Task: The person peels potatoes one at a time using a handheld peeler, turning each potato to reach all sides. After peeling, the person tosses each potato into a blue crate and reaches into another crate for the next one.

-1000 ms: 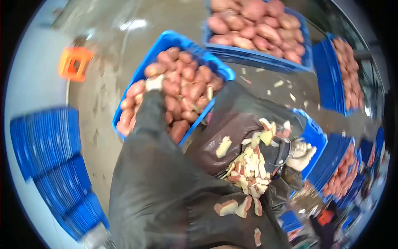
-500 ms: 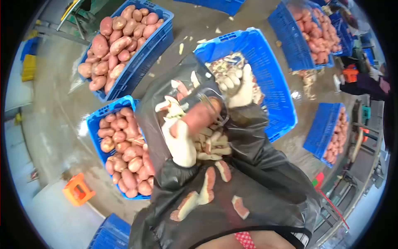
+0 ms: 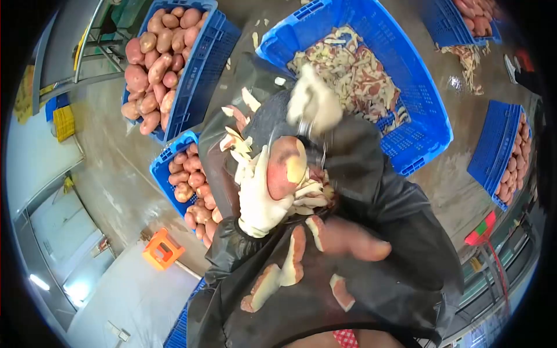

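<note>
My left hand (image 3: 258,200), in a white glove, is wrapped round a red-skinned potato (image 3: 281,180) with a pale peeled patch near its upper end. Just above it is my right hand (image 3: 316,101), also white-gloved and smeared by motion. From its closed fingers a metal peeler (image 3: 306,129) reaches down toward the potato, its edges blurred. Thick peel strips (image 3: 293,255) lie on my dark apron. More pale peelings (image 3: 310,194) are heaped in my lap below the potato. A blurred reddish piece (image 3: 357,240) is over the apron at the right.
In front stands a blue crate (image 3: 420,93) holding many peelings. Potatoes fill a blue crate (image 3: 203,75) at upper left and another (image 3: 159,168) beside my left arm. More potato crates (image 3: 493,148) stand at right. An orange stool (image 3: 163,249) is at lower left.
My view has shifted. The right hand has moved up and away from the potato with the peeler. The potato now stands more upright, showing a pale patch. A reddish piece has appeared over the apron.
</note>
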The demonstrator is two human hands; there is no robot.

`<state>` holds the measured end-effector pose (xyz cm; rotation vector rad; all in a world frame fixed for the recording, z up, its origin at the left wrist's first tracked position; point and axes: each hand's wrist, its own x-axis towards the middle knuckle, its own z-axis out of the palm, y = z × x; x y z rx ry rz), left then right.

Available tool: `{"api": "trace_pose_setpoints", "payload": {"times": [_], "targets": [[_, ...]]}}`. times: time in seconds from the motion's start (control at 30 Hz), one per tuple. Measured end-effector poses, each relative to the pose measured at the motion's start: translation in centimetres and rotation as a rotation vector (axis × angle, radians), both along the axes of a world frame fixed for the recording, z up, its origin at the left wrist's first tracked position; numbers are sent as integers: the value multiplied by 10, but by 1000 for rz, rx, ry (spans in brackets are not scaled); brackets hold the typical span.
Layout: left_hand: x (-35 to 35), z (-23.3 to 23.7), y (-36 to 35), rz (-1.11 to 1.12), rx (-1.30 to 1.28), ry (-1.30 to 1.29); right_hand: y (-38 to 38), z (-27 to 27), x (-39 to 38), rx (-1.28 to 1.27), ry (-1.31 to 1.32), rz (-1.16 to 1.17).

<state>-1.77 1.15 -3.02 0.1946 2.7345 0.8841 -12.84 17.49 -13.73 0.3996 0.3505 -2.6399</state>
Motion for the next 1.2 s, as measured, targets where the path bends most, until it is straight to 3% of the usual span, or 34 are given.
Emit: {"api": "trace_pose_setpoints", "payload": {"times": [0.07,0.1,0.13,0.2,0.27,0.33,0.47,0.5,0.53,0.6,0.63,0.67,0.7,0.73,0.77,0.8,0.83,0.87,0.97,1.0,1.07,1.13,1.2], "targets": [[-1,4,-2,-47,-3,27,40,-35,-23,-118,-51,-123],[-2,1,-2,-59,-8,42,22,20,-9,-106,41,-182],[0,-2,0,-66,-12,49,11,31,-8,-101,46,-183],[0,4,3,-37,-50,-12,-9,42,13,252,107,6],[-2,3,0,-60,-40,33,10,-2,-17,216,-46,-197],[0,0,-2,-78,-31,61,12,-1,-36,278,-34,-232],[-6,7,-10,-18,74,-129,3,2,-30,504,-122,-329],[-7,6,-20,91,352,-333,18,-28,-42,49,-283,-480],[-10,8,-25,74,413,-334,15,-1,-39,45,-273,-479],[-8,15,-19,223,581,-434,4,50,-3,-176,66,-345],[3,8,-23,303,812,-571,-5,53,9,-180,52,-351],[9,-2,-26,375,1048,-696,-12,53,14,77,272,-341],[-7,12,-13,397,1042,-878,-18,55,17,340,487,-325],[-9,9,-16,396,1041,-885,-23,58,19,606,692,-296],[-8,4,-22,318,837,-668,-19,56,4,625,384,-333],[-6,1,-26,245,630,-453,-15,12,-17,-96,41,-157],[-20,9,-18,337,854,-581,-10,1,-30,-97,-49,-217],[-22,8,-17,381,889,-583,-5,-3,-41,-97,-129,-279],[-16,15,-22,401,890,-627,5,26,-19,-98,15,-232],[-12,14,-24,349,935,-647,2,32,-12,148,78,-355],[0,14,-23,305,977,-688,7,17,-20,268,-55,-383],[7,12,-16,438,1028,-697,22,-10,-37,365,-347,-543],[5,6,-20,386,1037,-670,28,12,-11,-13,-37,-477]]}}
